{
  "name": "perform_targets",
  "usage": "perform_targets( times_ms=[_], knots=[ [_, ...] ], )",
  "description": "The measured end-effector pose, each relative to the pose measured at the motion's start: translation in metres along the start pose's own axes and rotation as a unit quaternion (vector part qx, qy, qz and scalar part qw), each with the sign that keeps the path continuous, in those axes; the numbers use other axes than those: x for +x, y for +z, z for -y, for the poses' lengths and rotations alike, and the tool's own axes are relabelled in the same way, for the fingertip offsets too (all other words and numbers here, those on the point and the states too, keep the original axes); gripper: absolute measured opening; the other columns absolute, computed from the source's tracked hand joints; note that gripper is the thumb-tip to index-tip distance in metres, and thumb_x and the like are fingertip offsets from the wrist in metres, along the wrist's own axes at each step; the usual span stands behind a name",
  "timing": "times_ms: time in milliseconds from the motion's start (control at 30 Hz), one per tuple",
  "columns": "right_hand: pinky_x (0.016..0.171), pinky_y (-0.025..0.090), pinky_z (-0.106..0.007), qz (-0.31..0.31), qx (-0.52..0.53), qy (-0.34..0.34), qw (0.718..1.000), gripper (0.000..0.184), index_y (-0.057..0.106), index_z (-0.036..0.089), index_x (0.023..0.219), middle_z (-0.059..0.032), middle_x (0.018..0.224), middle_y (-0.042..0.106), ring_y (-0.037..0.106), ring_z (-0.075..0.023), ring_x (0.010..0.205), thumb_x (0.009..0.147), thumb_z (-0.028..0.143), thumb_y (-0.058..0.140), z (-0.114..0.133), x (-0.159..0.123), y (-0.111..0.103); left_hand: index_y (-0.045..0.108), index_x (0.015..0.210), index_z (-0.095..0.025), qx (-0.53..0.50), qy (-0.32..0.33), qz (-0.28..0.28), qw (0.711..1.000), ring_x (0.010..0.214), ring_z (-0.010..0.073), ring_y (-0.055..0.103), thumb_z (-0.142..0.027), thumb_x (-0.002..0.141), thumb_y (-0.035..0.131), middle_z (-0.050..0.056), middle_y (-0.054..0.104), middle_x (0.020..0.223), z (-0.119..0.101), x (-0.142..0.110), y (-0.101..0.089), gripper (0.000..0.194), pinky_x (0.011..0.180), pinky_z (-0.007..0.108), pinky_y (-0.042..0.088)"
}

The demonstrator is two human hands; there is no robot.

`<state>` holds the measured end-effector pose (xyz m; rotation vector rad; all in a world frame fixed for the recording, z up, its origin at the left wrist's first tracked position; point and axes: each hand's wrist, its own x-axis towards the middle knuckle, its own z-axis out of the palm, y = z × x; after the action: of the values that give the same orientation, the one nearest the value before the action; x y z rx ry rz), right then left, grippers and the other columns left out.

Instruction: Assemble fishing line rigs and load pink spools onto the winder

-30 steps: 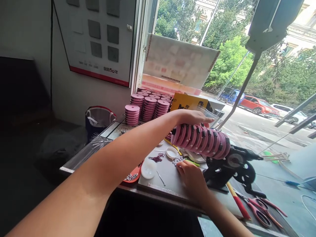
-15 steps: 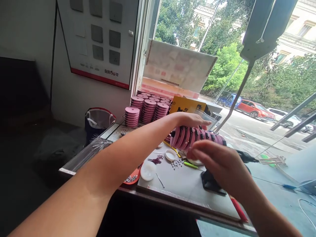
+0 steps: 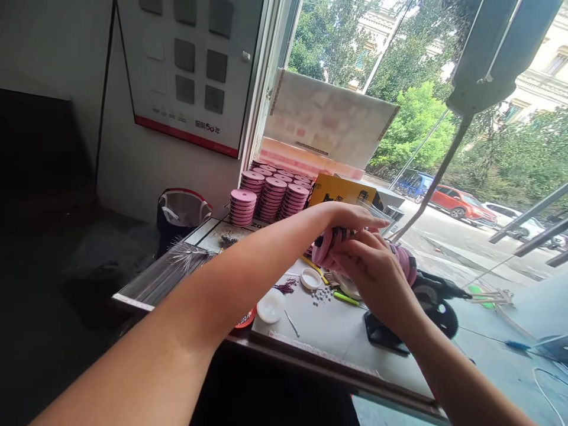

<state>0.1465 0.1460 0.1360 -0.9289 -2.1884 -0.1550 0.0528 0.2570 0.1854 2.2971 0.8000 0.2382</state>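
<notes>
left hand (image 3: 357, 218) laid over the top of a row of round pink rings with black pieces between them (image 3: 323, 251); one digit points out to the right, the others partly hidden, so cannot tell whether they grip. right hand (image 3: 375, 257) at the row's near side, fingertips bunched against the rings toward the left end; cannot tell if anything is pinched. row sits at the left of a black metal stand with a toothed wheel (image 3: 385, 336), above the tabletop. below the row: shallow white round dish (image 3: 310, 280), scatter of small pale beads (image 3: 320, 296) just beside it, bright green tool handle (image 3: 346, 298). farther left, behind: stacked pink discs (image 3: 242, 207), near a yellow printed cardboard box (image 3: 339, 189).
</notes>
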Motion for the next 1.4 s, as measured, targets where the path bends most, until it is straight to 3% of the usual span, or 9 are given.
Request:
perform_targets(
  times_ms=[133, 400, 633, 833, 1167, 1400],
  knots=[
    [0.075, 0.037, -0.040, 0.004, -0.019, 0.002, 1.000, 0.018, 0.061, 0.021, 0.074, -0.0061, 0.088, 0.055, 0.046, -0.0246, 0.086, 0.085, 0.023, 0.046, 0.000, 0.002, 0.000, 0.059, 0.102, -0.015, -0.001, -0.017, -0.005, 1.000, 0.091, 0.0180, 0.056, -0.056, 0.080, 0.034, 0.008, 0.058, 0.114, 0.000, 0.001, -0.001, 0.053, 0.086, 0.032, 0.044],
    [0.076, 0.039, -0.038, 0.092, 0.058, 0.015, 0.994, 0.016, 0.061, 0.021, 0.073, -0.0052, 0.088, 0.054, 0.049, -0.0236, 0.086, 0.081, 0.026, 0.048, -0.009, 0.012, -0.011, 0.055, 0.112, -0.014, -0.026, -0.032, -0.008, 0.999, 0.103, 0.0219, 0.052, -0.057, 0.079, 0.037, 0.008, 0.057, 0.118, 0.003, 0.003, -0.004, 0.057, 0.088, 0.033, 0.042],
    [0.078, 0.038, -0.039, 0.074, 0.042, -0.011, 0.996, 0.015, 0.061, 0.022, 0.074, -0.0047, 0.090, 0.055, 0.048, -0.0236, 0.088, 0.082, 0.023, 0.049, -0.007, 0.009, -0.010, 0.061, 0.103, -0.015, -0.035, -0.030, -0.009, 0.999, 0.098, 0.0188, 0.055, -0.056, 0.081, 0.035, 0.007, 0.060, 0.114, 0.004, 0.004, -0.003, 0.053, 0.089, 0.031, 0.041],
    [0.076, 0.038, -0.040, 0.070, 0.008, -0.015, 0.997, 0.016, 0.061, 0.022, 0.074, -0.0052, 0.089, 0.056, 0.048, -0.0244, 0.086, 0.083, 0.024, 0.047, -0.006, 0.008, -0.009, 0.058, 0.110, -0.016, -0.039, -0.037, -0.004, 0.999, 0.094, 0.0199, 0.056, -0.056, 0.081, 0.035, 0.007, 0.064, 0.104, 0.003, 0.004, -0.003, 0.054, 0.085, 0.033, 0.044],
    [0.077, 0.038, -0.040, 0.009, -0.044, -0.006, 0.999, 0.015, 0.059, 0.021, 0.070, -0.0056, 0.084, 0.056, 0.047, -0.0253, 0.084, 0.082, 0.025, 0.050, -0.003, 0.000, 0.001, 0.059, 0.109, -0.015, -0.027, -0.031, 0.006, 0.999, 0.090, 0.0184, 0.056, -0.058, 0.079, 0.036, 0.009, 0.060, 0.110, 0.005, 0.008, -0.004, 0.058, 0.088, 0.033, 0.041],
    [0.072, 0.037, -0.038, -0.043, -0.100, 0.000, 0.994, 0.015, 0.051, 0.020, 0.067, -0.0045, 0.078, 0.053, 0.044, -0.0243, 0.080, 0.082, 0.024, 0.049, 0.001, -0.007, 0.008, 0.058, 0.110, -0.011, 0.021, -0.025, 0.001, 0.999, 0.093, 0.0174, 0.056, -0.050, 0.086, 0.028, 0.010, 0.061, 0.109, -0.006, -0.006, -0.002, 0.054, 0.086, 0.030, 0.042]
  ],
)
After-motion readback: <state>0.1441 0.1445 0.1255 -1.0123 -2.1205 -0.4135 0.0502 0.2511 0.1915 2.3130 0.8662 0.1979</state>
